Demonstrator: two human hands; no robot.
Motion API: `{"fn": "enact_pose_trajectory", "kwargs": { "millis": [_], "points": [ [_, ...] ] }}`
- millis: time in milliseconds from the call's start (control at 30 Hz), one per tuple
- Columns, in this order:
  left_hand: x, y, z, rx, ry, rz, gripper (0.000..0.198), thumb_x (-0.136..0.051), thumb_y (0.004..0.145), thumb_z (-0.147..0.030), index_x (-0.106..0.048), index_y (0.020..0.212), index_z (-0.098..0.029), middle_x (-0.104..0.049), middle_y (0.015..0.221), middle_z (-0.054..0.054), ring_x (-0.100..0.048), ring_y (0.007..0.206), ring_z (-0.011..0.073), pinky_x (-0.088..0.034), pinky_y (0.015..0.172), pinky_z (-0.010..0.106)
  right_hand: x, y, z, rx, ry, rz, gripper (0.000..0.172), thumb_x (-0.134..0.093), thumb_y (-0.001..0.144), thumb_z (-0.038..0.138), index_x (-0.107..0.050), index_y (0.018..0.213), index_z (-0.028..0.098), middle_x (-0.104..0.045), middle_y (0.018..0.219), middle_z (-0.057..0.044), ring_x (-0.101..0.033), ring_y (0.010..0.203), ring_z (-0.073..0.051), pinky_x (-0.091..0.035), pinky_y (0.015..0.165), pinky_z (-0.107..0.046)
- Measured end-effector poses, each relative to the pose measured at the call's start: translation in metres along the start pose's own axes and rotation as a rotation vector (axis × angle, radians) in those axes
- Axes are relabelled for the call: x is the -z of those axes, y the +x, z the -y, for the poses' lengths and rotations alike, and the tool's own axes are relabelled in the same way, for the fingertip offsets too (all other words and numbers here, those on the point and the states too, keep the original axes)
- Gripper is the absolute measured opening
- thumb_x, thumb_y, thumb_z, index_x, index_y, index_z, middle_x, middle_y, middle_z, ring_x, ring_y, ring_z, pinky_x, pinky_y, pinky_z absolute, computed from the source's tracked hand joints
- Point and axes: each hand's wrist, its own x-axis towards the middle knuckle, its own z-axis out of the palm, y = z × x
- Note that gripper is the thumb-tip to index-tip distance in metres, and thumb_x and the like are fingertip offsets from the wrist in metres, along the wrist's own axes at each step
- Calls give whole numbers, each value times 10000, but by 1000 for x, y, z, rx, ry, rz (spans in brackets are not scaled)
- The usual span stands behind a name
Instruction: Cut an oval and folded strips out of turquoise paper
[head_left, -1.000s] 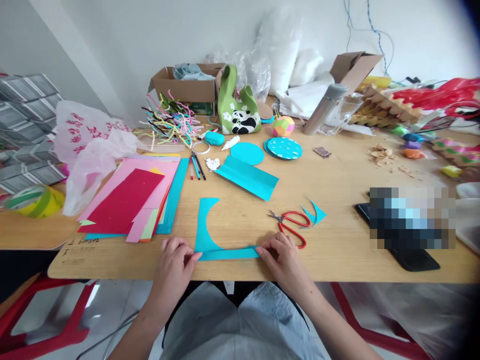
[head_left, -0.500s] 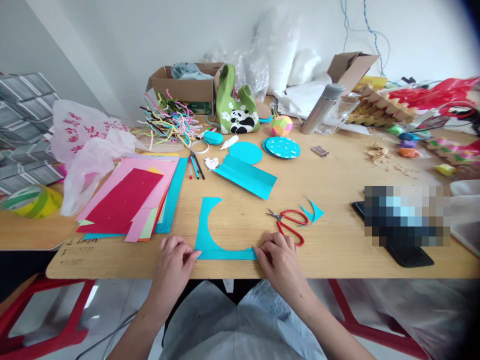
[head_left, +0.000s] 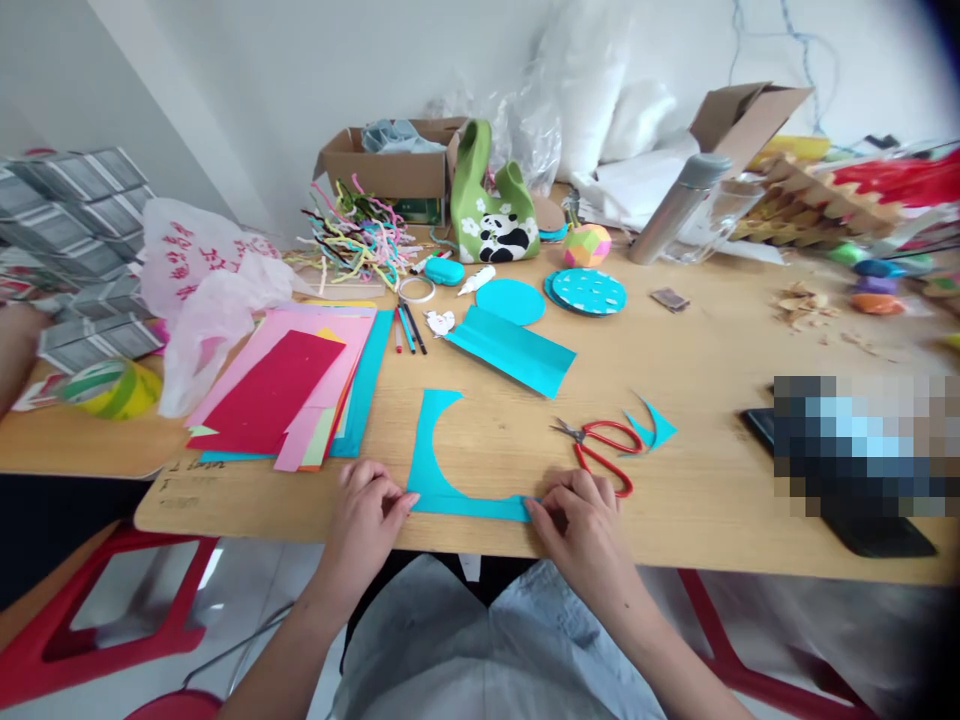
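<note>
A piece of blue paper (head_left: 429, 450) with a large round cut-out lies near the table's front edge, a narrow strip along its bottom looking folded. My left hand (head_left: 373, 510) grips its lower left corner between thumb and fingers. At the lower right end, my right hand (head_left: 577, 515) pinches the same paper. Red-handled scissors (head_left: 604, 445) rest just beyond my right hand, blades partly apart and pointing left. Blue paper scraps (head_left: 660, 430) lie against their handles. Farther back are a creased blue paper strip (head_left: 517, 352) and a blue paper circle (head_left: 511, 302).
Coloured paper sheets (head_left: 270, 390) are stacked at left, near yellow tape (head_left: 112, 388). Behind stand pipe cleaners (head_left: 364, 235), a green panda bag (head_left: 495, 215) and a steel thermos (head_left: 679, 210). A phone (head_left: 885, 530) lies at right. Part of another person's arm (head_left: 19, 350) shows at far left.
My view has turned left, so everything sits farther right in the picture. Another person's arm has come into view at far left. Both hands keep their hold on the blue paper.
</note>
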Motion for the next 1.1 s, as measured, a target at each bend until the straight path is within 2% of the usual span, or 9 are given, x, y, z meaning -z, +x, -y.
{"fn": "enact_pose_trajectory", "kwargs": {
  "millis": [333,567,800,1100],
  "points": [
    [2,1,-6,30,-13,15,282,-622,858,-308,-538,612,-199,-542,816,34,-498,882,224,-446,794,394,-4,-2,-4,37,-56,-21,319,-510,923,415,-555,680,212,-564,897,-95,-435,841,-260,-369,730,-412],
    [1,-1,-1,0,-17,19,270,-617,861,-315,-532,630,-204,-538,826,36,-482,890,226,-432,792,389,-2,-1,-5,16,-16,-12,318,-569,892,388,-524,631,213,-550,844,-75,-452,831,-243,-390,751,-414],
    [-3,-3,6,-80,9,-30,251,-597,873,-335,-562,659,-208,-556,834,44,-480,867,229,-423,772,375,5,1,2,-5,-6,22,283,-533,927,340,-544,681,203,-531,861,-74,-448,850,-233,-406,791,-432],
    [-3,-5,7,-76,17,-35,243,-594,875,-362,-588,680,-218,-574,851,47,-502,871,227,-438,768,369,5,-4,3,-4,-12,30,242,-515,939,322,-530,726,208,-523,885,-71,-437,862,-229,-399,781,-424]
  ]
}}
